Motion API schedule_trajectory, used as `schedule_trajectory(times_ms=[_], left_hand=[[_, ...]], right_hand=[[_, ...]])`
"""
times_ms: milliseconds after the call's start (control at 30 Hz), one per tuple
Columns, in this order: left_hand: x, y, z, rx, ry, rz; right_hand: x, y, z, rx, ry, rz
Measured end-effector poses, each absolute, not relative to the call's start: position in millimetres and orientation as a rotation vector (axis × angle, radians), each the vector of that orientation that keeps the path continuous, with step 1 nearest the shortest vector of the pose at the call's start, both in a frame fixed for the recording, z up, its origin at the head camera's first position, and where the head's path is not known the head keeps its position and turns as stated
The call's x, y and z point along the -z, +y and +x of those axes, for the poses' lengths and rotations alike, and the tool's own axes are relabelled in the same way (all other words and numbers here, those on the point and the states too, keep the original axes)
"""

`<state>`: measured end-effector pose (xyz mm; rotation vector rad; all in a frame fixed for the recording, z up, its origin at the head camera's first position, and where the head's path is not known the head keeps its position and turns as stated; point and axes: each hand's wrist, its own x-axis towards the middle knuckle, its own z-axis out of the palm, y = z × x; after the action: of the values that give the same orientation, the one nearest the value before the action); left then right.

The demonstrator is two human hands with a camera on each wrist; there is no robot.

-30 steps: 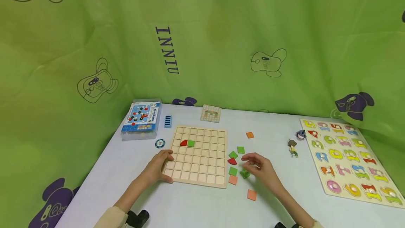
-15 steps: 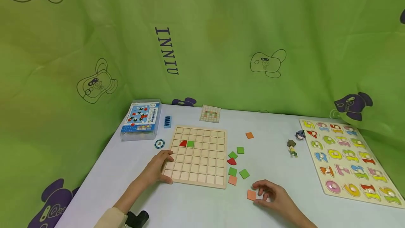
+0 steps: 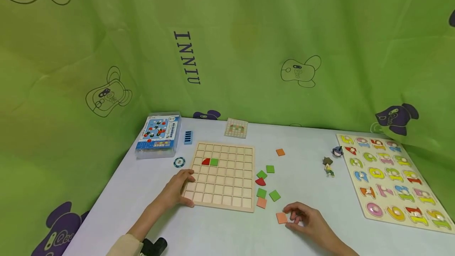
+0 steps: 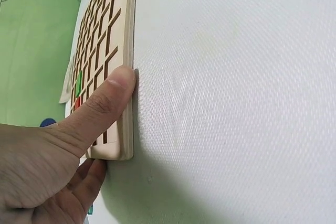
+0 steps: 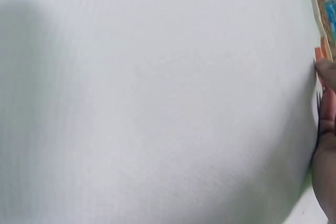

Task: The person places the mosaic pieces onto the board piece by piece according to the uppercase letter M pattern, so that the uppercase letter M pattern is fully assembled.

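Note:
My left hand [image 3: 174,190] grips the near left corner of a square wooden grid board [image 3: 227,206]. In the left wrist view the thumb [image 4: 102,103] lies along the board's near edge, the fingers round its side. A red quarter-circle tile [image 3: 206,161] and a green square tile [image 3: 214,162] sit side by side in the grid. Right of the board, my right hand [image 3: 307,222] pinches a salmon square tile [image 3: 281,218] at its right side between thumb and index finger. The right wrist view shows the hand only at its right edge.
Loose tiles lie right of the board: several green squares [image 3: 275,195], a red quarter-circle [image 3: 260,181], a salmon square [image 3: 261,202] and an orange one [image 3: 280,152]. Behind stand a pattern card [image 3: 236,128] and plastic box [image 3: 158,135]. A number puzzle [image 3: 394,181] and small figurines [image 3: 328,167] are at right.
My right hand has moved from the green tile toward the near edge, down to the salmon tile, which has shifted slightly left. The left hand stays on the board.

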<state>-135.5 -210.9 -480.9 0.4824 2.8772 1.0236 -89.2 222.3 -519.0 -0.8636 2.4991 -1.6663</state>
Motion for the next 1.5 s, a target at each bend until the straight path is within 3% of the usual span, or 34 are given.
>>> schedule_trajectory(times_ms=[533,1500], left_hand=[[482.7,-212.3,-134.0,-1.016,2.882,0.485],[479.1,-209.6,-134.3,-1.031,2.864,0.437]], right_hand=[[519.0,230.8,-106.1,1.594,2.260,-1.127],[515.0,229.7,-99.9,1.728,2.320,-0.753]])
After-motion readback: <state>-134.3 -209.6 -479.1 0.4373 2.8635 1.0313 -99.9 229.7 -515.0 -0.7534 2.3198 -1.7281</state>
